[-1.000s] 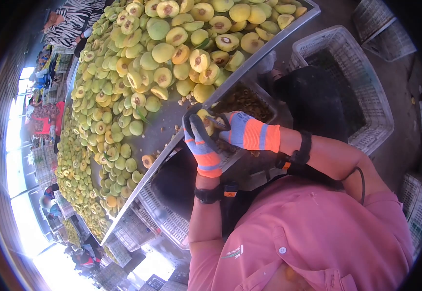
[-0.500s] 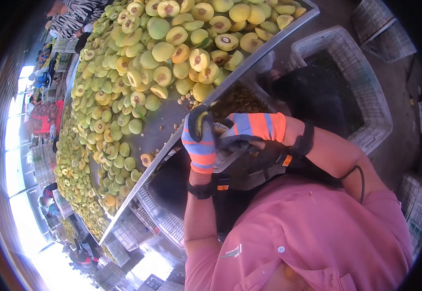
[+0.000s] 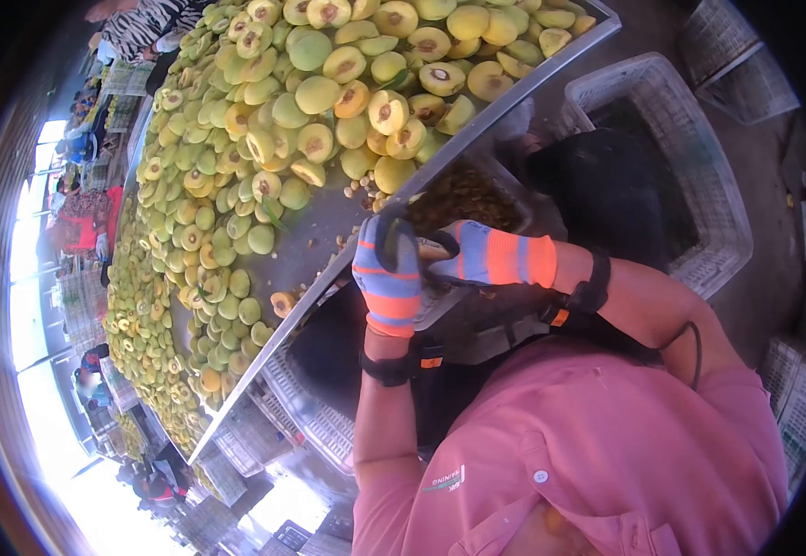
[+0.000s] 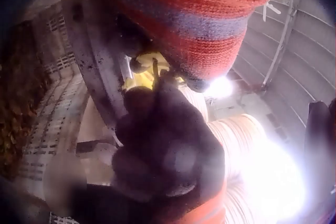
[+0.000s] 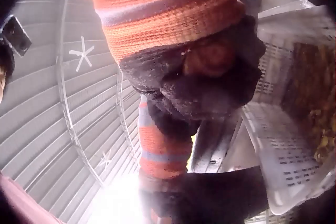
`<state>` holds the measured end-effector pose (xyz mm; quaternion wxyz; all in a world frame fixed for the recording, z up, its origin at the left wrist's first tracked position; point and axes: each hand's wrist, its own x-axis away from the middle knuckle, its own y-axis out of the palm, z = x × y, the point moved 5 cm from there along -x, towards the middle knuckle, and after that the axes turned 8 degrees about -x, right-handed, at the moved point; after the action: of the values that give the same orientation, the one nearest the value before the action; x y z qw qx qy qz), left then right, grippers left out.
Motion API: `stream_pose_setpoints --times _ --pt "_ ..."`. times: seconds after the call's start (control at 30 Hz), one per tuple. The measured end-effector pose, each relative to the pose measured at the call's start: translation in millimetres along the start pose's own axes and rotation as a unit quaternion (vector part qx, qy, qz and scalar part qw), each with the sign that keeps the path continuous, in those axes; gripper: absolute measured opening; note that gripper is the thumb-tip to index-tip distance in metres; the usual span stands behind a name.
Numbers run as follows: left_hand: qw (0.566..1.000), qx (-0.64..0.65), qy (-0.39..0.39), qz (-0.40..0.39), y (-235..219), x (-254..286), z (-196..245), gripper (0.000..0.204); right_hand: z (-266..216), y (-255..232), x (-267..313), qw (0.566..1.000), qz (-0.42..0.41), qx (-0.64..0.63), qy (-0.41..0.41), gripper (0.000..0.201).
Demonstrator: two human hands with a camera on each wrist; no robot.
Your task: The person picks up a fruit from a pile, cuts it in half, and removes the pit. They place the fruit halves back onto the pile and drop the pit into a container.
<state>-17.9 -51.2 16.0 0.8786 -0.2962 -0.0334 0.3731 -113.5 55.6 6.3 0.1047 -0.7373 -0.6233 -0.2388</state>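
Both hands wear striped gloves with dark palms and meet just past the metal table edge. My left hand (image 3: 387,278) curls round a yellow fruit (image 4: 140,79), mostly hidden by the fingers in the head view. Close against it, my right hand (image 3: 491,252) grips a small tool with a round wooden handle end (image 5: 212,58). A thin part of the tool shows against the fruit in the left wrist view; its working tip is hidden. Beside the hands, halved yellow-green stone fruits (image 3: 315,142) cover the metal table (image 3: 315,227), several with brown stones showing.
Below the hands stands a crate holding brown bits (image 3: 463,199). A large white plastic crate (image 3: 718,176) is at the right, with another crate (image 3: 315,417) under the table edge. Loose stones (image 3: 366,193) lie near the rim. Other people (image 3: 83,221) are across the table.
The right hand moved down and away from the fruit by half a second ago, and is now raised beside the left hand again. The left hand turned the fruit, which shows less now.
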Motion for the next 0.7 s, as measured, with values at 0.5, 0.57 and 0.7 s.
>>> stream_pose_setpoints --times 0.5,0.57,0.7 --pt "0.992 0.111 -0.027 -0.056 -0.7 -4.3 -12.8 0.016 6.7 -0.9 -5.8 0.944 0.042 0.251 -0.209 0.028" --pt "0.985 0.143 -0.074 -0.067 2.8 0.5 -18.0 0.017 5.4 0.6 -2.3 0.951 0.033 0.227 -0.209 0.027" --pt "0.997 0.055 -0.049 -0.007 -7.4 8.6 10.1 0.017 13.1 5.8 -6.5 0.977 -0.025 0.131 -0.164 0.024"
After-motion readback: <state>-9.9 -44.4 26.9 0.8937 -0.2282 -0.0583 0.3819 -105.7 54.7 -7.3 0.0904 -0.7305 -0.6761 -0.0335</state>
